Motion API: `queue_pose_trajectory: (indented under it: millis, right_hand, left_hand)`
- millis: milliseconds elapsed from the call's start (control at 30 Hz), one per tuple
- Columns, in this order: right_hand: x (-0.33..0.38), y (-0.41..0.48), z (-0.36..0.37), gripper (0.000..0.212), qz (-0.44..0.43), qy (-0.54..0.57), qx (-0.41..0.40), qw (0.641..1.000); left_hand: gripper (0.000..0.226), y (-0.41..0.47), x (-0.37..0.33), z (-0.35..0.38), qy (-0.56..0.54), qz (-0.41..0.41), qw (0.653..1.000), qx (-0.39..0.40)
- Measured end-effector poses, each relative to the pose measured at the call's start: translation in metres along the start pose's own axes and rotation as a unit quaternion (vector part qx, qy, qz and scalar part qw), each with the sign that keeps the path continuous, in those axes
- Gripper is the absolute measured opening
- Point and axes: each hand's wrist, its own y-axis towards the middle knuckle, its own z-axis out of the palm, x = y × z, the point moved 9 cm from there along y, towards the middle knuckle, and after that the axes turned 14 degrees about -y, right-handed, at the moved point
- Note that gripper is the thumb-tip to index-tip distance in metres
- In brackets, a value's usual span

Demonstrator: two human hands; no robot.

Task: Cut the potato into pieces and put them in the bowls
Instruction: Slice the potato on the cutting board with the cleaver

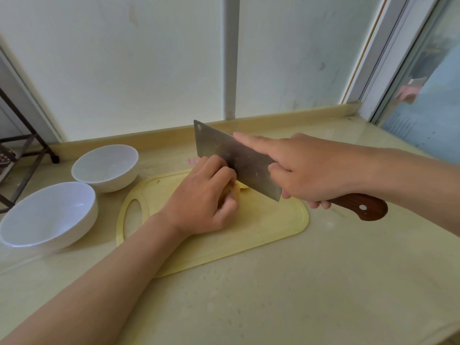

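Potato [235,191], pale yellow and mostly hidden under the left hand, sits on the board; its long axis and direction cannot be told. At far left, two empty round white ceramic bowls [49,215] [105,168] stand side by side on the beige stone counter [273,295]. Next comes the pale yellow plastic cutting board [261,227], its handle hole toward the bowls. The left hand [204,200] curls closed over the potato. The right hand [313,168] grips the brown wooden handle of a steel cleaver [236,160], forefinger stretched along the blade, which slants down beside the left hand's knuckles.
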Motion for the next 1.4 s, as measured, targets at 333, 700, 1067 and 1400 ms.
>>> queue_pose_trajectory:
  millis: [333, 700, 1067, 1400]
  right_hand:
    - [0.000, 0.008, 0.000, 0.076, -0.009, -0.004, 0.017, 1.000]
    - [0.013, 0.045, 0.041, 0.079, -0.023, 0.016, 0.029, 0.999]
    - [0.011, 0.042, 0.037, 0.079, -0.009, 0.033, 0.018, 0.999]
    - [0.007, 0.024, 0.006, 0.079, -0.001, 0.043, -0.019, 0.999]
  left_hand:
    - [0.020, 0.001, -0.003, -0.001, 0.003, 0.020, 1.000, -0.020]
    - [0.017, 0.003, -0.005, -0.002, -0.014, 0.028, 0.999, -0.027]
    - [0.009, -0.003, -0.011, -0.009, -0.009, 0.056, 0.997, -0.049]
    - [0.018, -0.002, -0.006, -0.005, -0.012, 0.039, 0.999, -0.023]
